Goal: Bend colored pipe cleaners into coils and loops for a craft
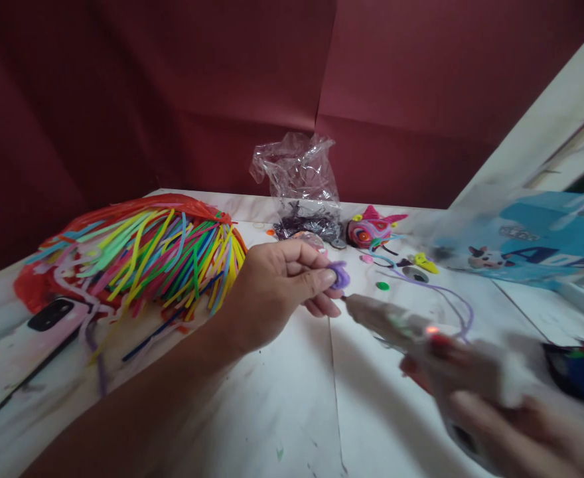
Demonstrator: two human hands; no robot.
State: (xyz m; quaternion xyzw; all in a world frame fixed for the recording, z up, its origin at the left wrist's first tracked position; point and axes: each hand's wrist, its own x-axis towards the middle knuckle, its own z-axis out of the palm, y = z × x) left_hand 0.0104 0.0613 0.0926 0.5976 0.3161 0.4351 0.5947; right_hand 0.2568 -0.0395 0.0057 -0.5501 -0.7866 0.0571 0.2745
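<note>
Between the thumb and fingers of my left hand (285, 282) is a small coil of purple pipe cleaner (340, 276). My right hand (525, 425), smeared by motion, grips a glue gun (396, 322) with a glowing red light on its body. The gun's nozzle points at the purple coil and is close to its lower right side; whether they touch I cannot tell. Behind the gun, a loose purple pipe cleaner (464, 309) curves over the white table. A pink and purple fuzzy figure (370, 231) with pointed ears sits beyond my left hand.
At the left, many coloured pipe cleaners (147, 255) lie on a red plastic bag (28, 285), near a phone (48, 328). A clear bag (304, 172) stands at the back. Toward the right are a green disc (382, 286), a yellow piece (426, 263) and a blue printed package (531, 232).
</note>
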